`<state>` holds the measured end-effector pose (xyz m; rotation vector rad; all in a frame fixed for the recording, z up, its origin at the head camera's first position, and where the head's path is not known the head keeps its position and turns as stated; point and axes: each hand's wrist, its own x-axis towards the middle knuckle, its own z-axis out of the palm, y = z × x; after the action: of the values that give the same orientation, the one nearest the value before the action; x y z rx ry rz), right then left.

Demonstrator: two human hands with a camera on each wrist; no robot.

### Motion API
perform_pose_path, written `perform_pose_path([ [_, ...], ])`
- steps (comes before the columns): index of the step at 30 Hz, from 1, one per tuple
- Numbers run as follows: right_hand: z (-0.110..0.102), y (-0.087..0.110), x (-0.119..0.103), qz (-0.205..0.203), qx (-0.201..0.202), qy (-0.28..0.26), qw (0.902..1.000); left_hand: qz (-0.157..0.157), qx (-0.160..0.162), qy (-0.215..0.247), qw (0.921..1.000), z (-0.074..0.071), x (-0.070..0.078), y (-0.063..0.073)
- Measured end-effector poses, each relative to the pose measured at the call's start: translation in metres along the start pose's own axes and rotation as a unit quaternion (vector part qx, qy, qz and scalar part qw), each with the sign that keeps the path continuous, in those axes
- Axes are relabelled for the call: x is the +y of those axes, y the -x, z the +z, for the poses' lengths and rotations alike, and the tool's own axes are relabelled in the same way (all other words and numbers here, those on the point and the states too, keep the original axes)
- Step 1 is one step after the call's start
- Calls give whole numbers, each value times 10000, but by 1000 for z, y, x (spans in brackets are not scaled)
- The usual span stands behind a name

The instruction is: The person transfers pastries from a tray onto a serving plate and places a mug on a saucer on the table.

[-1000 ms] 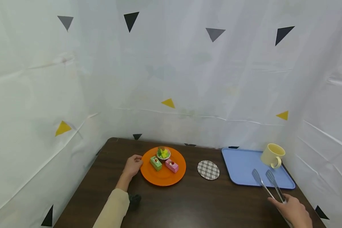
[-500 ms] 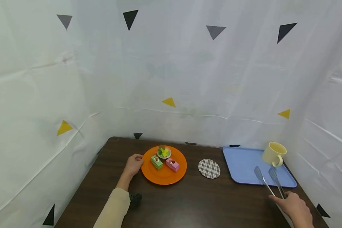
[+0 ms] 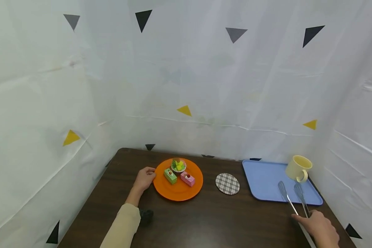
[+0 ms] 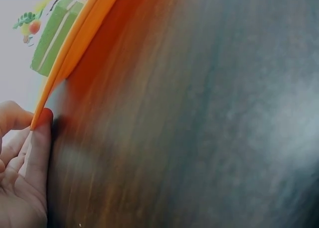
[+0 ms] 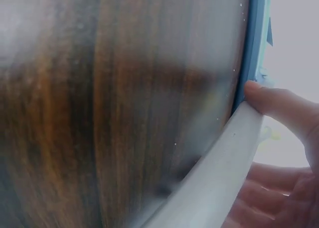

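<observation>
My left hand [image 3: 145, 179] pinches the left rim of an orange plate [image 3: 173, 194] between thumb and fingers. In the left wrist view the near rim of the plate [image 4: 60, 66] sits in that pinch, with a gap showing beneath it. On the plate are a green toy cake slice [image 3: 170, 176], a pink toy cake slice [image 3: 187, 179] and a small round dish of toy fruit [image 3: 178, 166]. At the right, my right hand [image 3: 322, 228] grips metal tongs [image 3: 282, 188], their arms spread and nothing between them. The tong tips overlap a blue tray in the head view.
The blue tray [image 3: 263, 179] lies at the back right, with a yellow mug [image 3: 297, 168] at its far right corner. A checked round coaster [image 3: 227, 184] lies between plate and tray. White curtains [image 3: 204, 75] surround the dark wooden table [image 3: 210, 220].
The tong tips have shifted slightly to the right over the tray. My left hand and the plate stay as they were; the head view has shifted a little.
</observation>
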<state>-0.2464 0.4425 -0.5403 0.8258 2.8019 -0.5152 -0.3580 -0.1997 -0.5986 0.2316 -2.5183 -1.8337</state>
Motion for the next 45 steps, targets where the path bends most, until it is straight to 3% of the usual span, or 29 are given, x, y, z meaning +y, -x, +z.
perform_pose_path([
  [6,1,-2,-3,-38,48,-20,10000,-62,-143,116,9998,-5,7,1],
  [9,-2,-1,-4,-82,-28,-2,10000,-252,-273,192,9991,-7,14,6],
  [16,-13,0,0,-500,-342,-177,9980,-442,-372,-9,9983,-12,30,11],
  [22,-13,-8,10,5,-98,-575,9983,-257,105,-990,9947,-17,50,10],
  [26,-13,-17,15,-88,317,-968,9948,108,429,-1446,9885,-12,75,11],
  [29,-16,-22,11,-402,624,-1140,9907,551,434,-1353,9883,-1,94,13],
  [34,-25,-29,-1,-1098,976,-1330,9802,1130,-219,-875,9895,29,125,10],
  [41,-42,-44,-20,-1204,1010,-1748,9720,1098,-1058,-447,9873,83,161,12],
  [45,-47,-57,-24,-1013,1113,-2227,9632,978,-1464,-116,9843,117,164,13],
])
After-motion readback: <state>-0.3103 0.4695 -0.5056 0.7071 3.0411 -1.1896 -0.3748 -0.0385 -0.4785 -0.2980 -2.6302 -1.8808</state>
